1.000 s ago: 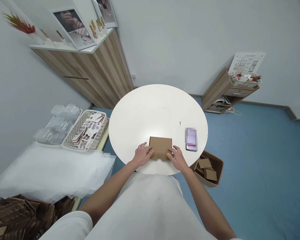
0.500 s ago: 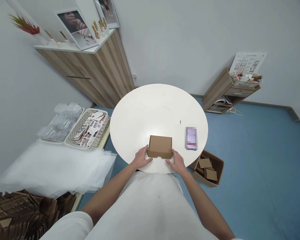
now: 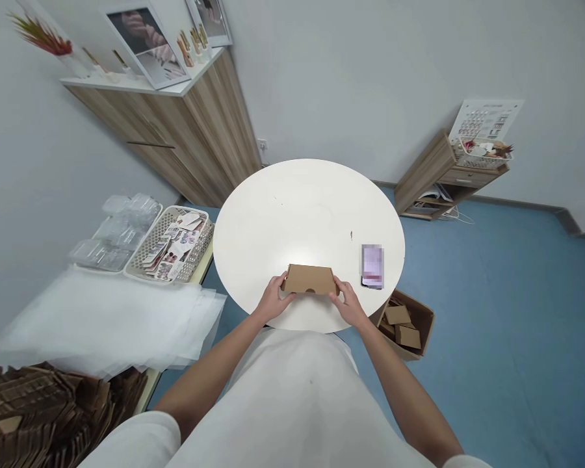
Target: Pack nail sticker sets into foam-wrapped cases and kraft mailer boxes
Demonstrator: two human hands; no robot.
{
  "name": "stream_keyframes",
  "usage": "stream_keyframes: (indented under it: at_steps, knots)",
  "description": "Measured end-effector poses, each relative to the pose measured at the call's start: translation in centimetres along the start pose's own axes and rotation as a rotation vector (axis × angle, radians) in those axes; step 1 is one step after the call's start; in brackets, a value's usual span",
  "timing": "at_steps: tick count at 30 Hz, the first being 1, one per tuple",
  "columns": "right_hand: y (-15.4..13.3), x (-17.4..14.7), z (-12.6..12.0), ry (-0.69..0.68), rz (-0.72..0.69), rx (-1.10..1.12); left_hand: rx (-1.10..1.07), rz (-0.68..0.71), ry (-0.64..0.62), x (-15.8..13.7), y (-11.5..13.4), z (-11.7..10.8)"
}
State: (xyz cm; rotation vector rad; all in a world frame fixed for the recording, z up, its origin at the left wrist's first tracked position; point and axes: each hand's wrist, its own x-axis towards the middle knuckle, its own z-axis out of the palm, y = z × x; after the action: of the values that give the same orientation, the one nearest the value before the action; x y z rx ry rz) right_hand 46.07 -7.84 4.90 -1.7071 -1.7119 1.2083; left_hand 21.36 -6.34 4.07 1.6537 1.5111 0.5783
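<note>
- A flat, rectangular brown cardboard box [image 3: 310,276] is held at the near side of a round white worktop [image 3: 307,214], in front of the person's white shirt [image 3: 302,396]; whether it is lifted or rested on the surface cannot be told.
- The box's left end is held by the bare left hand [image 3: 272,300], with the fingers at the side and the thumb at the near edge.
- The right end is held likewise by the bare right hand [image 3: 350,304], so the grip of each hand is closed on the box.
- A small rounded notch is shown at the middle of the box's near edge.
- A blurred, pale purple rectangular phone [image 3: 372,263] is laid on the worktop, to the right of the box and apart from it.
- Below the worktop's right edge, smaller brown cardboard pieces [image 3: 398,316] are held in an open brown cardboard carton [image 3: 423,312], set on the blue floor [image 3: 497,312].
- To the left, printed paper cards [image 3: 180,246] are contained in a white perforated plastic basket [image 3: 202,247], beside which clear plastic containers [image 3: 114,233] are grouped.
- Nearer the person, translucent white sheets [image 3: 112,318] are piled, and dark brown folded cardboard [image 3: 53,416] is packed in rows.
</note>
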Motion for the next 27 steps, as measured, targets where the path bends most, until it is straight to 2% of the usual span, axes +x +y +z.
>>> stream_keyframes:
  at_steps: [7,14,17,20,27]
  knots:
    - [-2.2,3.1,-1.4,0.049,0.052,0.085,0.064,-0.055,-0.015,2.5,1.1,-1.0]
    - [-3.4,5.9,-3.1,-0.045,0.041,0.12,0.195,-0.128,-0.05,5.7,1.1,-2.4]
    - [-3.9,6.8,-3.4,-0.051,0.047,0.081,0.237,-0.122,-0.043,6.3,1.5,-2.9]
    - [-4.4,7.2,-3.6,-0.04,0.092,0.053,0.261,-0.111,0.015,6.3,2.0,-3.0]
    - [-4.9,7.1,-3.8,-0.046,0.15,0.203,0.196,-0.004,0.105,6.0,2.2,-2.8]
